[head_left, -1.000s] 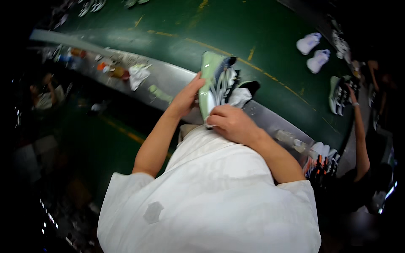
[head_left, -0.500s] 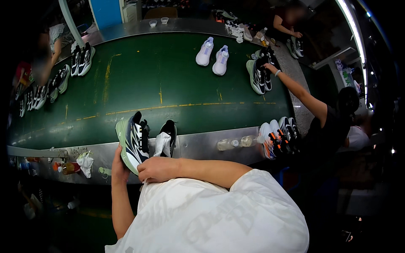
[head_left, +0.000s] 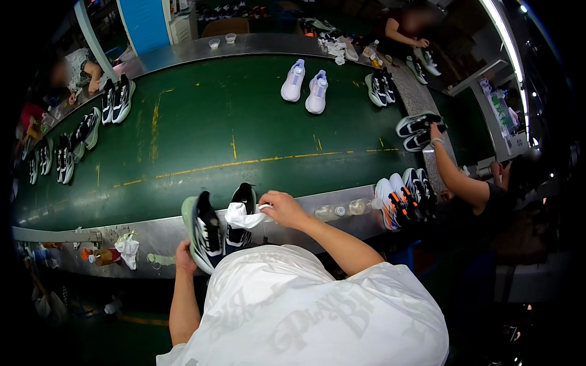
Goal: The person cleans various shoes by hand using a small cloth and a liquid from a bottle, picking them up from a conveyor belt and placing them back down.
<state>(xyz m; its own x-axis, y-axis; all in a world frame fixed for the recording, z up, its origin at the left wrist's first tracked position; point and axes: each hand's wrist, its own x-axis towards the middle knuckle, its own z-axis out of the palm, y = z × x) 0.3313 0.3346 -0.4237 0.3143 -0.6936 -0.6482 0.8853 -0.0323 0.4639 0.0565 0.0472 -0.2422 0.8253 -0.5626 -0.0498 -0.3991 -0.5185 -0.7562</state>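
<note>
At the far left of the green worktop (head_left: 201, 134), can see dark-and-white shoes (head_left: 64, 158) lined up near the rim, then another dark pair (head_left: 117, 100) standing side by side. Below, on the metal edge (head_left: 165, 235), can spot an amber bottle (head_left: 105, 257) lying on its side, just beside a crumpled white cloth (head_left: 127, 249), and next a pale green patch (head_left: 160, 260).

Toward the middle, holds a green-soled shoe (head_left: 206, 235) in the left grip (head_left: 185, 256), closed around the sole side, with heel pointing away and toe slanting toward the white shirt (head_left: 317, 305). Cannot tell, through the blur, whether touching the metal.

Just right of it, see a second dark shoe (head_left: 237, 238) resting on the metal edge, toe also toward the shirt. Across its middle, find a crumpled white sheet (head_left: 240, 217), stretched to the right grip (head_left: 282, 208), pinched narrow on the sheet's end.

Farther out, see two lavender shoes (head_left: 293, 80), slightly apart. Onward along the metal, find two clear bottles (head_left: 329, 212) lying nearly end to end, near the far rim a dark-laced pair (head_left: 379, 88), then white-and-orange shoes (head_left: 390, 201) close beside black-and-white shoes (head_left: 419, 186). At the right side, note a co-worker's hand (head_left: 436, 131) on a tilted pair (head_left: 416, 128).
</note>
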